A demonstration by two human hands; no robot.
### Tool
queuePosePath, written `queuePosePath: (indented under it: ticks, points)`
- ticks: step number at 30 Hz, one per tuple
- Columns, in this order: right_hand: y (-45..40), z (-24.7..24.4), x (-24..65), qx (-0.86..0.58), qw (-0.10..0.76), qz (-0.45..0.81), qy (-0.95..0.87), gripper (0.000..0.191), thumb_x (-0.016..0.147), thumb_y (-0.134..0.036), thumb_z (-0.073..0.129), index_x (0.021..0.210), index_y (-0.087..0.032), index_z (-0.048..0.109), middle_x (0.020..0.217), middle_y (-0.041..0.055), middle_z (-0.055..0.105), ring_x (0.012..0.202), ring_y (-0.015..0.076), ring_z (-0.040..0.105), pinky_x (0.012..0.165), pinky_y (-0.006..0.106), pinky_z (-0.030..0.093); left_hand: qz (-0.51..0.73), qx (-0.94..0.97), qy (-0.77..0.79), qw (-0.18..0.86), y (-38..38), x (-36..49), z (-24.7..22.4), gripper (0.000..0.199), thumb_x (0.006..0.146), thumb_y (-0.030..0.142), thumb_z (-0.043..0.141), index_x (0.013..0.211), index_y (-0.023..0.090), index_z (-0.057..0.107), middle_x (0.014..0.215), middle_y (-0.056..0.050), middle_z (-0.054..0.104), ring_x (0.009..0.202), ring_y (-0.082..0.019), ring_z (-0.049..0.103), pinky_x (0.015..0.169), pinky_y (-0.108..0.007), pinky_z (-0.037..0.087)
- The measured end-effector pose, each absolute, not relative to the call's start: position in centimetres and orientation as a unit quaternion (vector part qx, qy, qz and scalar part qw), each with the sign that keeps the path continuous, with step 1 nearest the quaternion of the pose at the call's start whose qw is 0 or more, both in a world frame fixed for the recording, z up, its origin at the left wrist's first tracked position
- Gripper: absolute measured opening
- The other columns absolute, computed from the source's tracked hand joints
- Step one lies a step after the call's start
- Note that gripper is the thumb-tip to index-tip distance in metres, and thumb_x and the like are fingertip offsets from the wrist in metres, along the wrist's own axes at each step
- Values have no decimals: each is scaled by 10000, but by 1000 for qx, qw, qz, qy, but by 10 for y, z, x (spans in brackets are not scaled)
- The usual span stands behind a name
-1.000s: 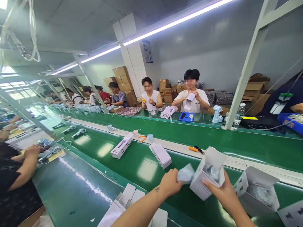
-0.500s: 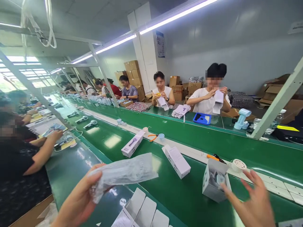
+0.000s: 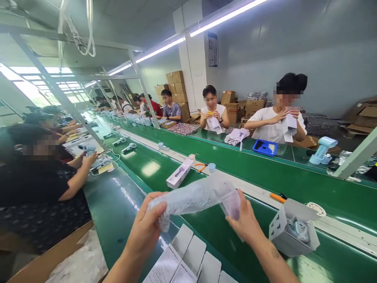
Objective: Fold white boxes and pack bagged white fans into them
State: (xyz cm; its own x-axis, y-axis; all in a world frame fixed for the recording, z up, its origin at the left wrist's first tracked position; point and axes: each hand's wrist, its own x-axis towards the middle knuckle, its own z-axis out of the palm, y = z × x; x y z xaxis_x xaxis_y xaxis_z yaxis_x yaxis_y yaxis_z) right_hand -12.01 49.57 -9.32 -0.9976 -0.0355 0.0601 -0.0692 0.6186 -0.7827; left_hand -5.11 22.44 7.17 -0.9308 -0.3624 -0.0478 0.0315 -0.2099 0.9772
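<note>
My left hand (image 3: 145, 226) and my right hand (image 3: 244, 220) hold a crumpled clear plastic bag (image 3: 191, 198) stretched between them above the green conveyor belt (image 3: 118, 204). Something pale may lie inside it, but I cannot tell what. To the right of my right hand, an open white carton (image 3: 294, 232) stands on the belt with a bagged light-blue item in it. Below my hands lie unfolded white carton flaps (image 3: 191, 255) and a printed leaflet (image 3: 166, 265). A closed white product box (image 3: 179, 173) lies farther along the belt.
Orange-handled pliers (image 3: 200, 167) and an orange-handled tool (image 3: 278, 197) lie on the strip beyond the belt. Several co-workers sit across the line, with a blue tray (image 3: 260, 147) before one. Another person (image 3: 44, 184) works at the left. Cardboard boxes (image 3: 176, 82) are stacked behind.
My right hand, open with fingers spread before, has closed on the bag, which now spans both hands. The view has swung left, shifting the open carton rightward in the frame.
</note>
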Motion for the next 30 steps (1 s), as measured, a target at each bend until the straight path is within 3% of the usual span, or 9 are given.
queuePosePath:
  ticks: [4, 9, 13, 15, 20, 25, 27, 30]
  points:
    - [514, -116, -4, 76, 133, 448, -881, 835, 828, -387, 614, 1472, -416, 83, 1312, 117, 389, 1183, 364, 501, 972, 553, 450, -752, 64, -651, 86, 276, -42, 69, 319, 653, 414, 690, 850, 197, 564, 735, 12, 619, 658, -153, 561, 630, -263, 458]
    - [551, -154, 102, 41, 206, 416, -885, 655, 866, -380, 587, 1435, -401, 265, 1147, 104, 468, 994, 321, 592, 830, 505, 540, -490, -99, -864, -57, 337, 23, 68, 207, 705, 296, 584, 889, 202, 584, 909, -33, 647, 832, -197, 581, 745, -298, 445]
    - [572, -155, 162, 35, 292, 399, -868, 641, 851, -395, 623, 1405, -316, 308, 1143, 112, 486, 1004, 301, 594, 791, 490, 565, -316, -219, -912, -140, 383, 70, 94, 154, 716, 220, 506, 854, 215, 572, 851, -11, 627, 810, -190, 580, 723, -284, 421]
    - [582, -138, 179, 53, 269, 417, -867, 592, 847, -408, 629, 1355, -267, 360, 1169, 123, 509, 1046, 293, 589, 839, 475, 560, -253, -254, -917, -175, 408, 83, 108, 129, 720, 222, 503, 833, 220, 564, 825, -5, 622, 813, -195, 583, 712, -280, 412]
    - [621, -80, 180, 78, 142, 409, -898, 239, 916, -331, 470, 1086, -209, 585, 1206, 135, 571, 1081, 256, 608, 908, 393, 527, -182, -252, -931, -193, 447, 99, 123, 123, 718, 237, 520, 838, 219, 536, 839, -10, 620, 820, -206, 588, 679, -273, 397]
    - [637, -63, 161, 100, 83, 366, -922, 364, 944, -288, 390, 1250, -226, 578, 938, 83, 695, 808, 230, 683, 734, 358, 548, -217, -162, -936, -224, 447, 96, 117, 164, 638, 207, 600, 781, 216, 519, 771, 23, 592, 787, -192, 587, 611, -242, 386]
    - [635, -64, 152, 99, 93, 355, -925, 343, 939, -258, 377, 1127, -179, 653, 950, 136, 691, 873, 272, 675, 776, 408, 532, -228, -123, -938, -231, 443, 96, 113, 154, 647, 234, 601, 769, 208, 512, 715, 32, 562, 709, -172, 580, 548, -228, 383]
    - [633, -61, 138, 132, 111, 354, -919, 269, 889, -185, 427, 919, -176, 694, 1170, 170, 636, 1096, 283, 602, 927, 418, 473, -224, -91, -945, -220, 441, 100, 109, 124, 713, 276, 548, 801, 194, 515, 667, 36, 524, 629, -154, 561, 495, -222, 386]
